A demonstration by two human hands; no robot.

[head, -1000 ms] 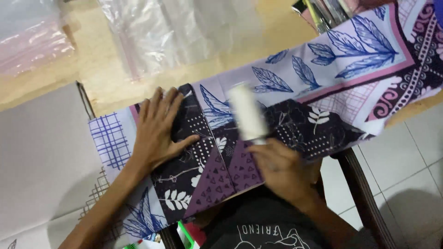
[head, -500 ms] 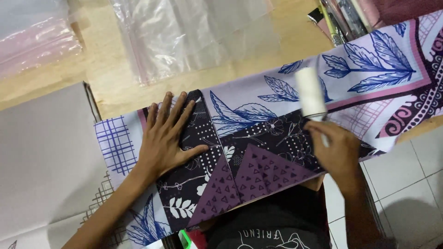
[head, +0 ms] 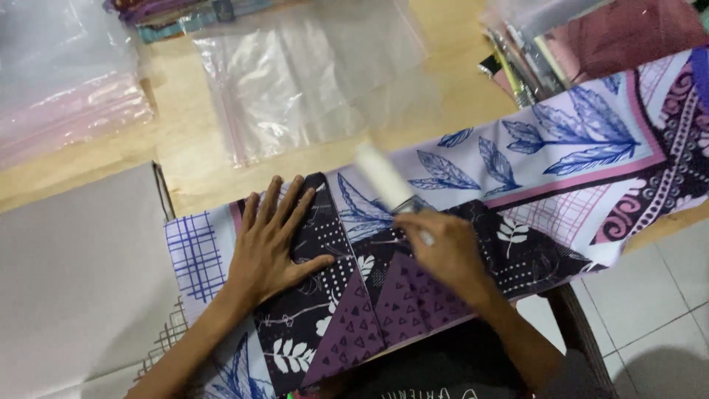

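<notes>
Our left hand (head: 275, 240) lies spread flat on the scarf (head: 458, 214) across the desk (head: 185, 162). Right hand (head: 447, 251) grips the blurred lint roller (head: 384, 177) over its middle. Risk: rolling may bunch loose cloth where unpinned.

warm, fairly dim indoor light falls on the wooden table (head: 207, 170), perhaps from overhead. soft glare whitens the clear plastic bags (head: 295, 74) and the pale sheet (head: 74, 281) at the left. the white roller (head: 384, 177) and the right hand (head: 447, 251) are smeared by motion blur. the left hand (head: 273, 240) looks sharper and casts a faint shadow. corners are soft and grainy.
</notes>
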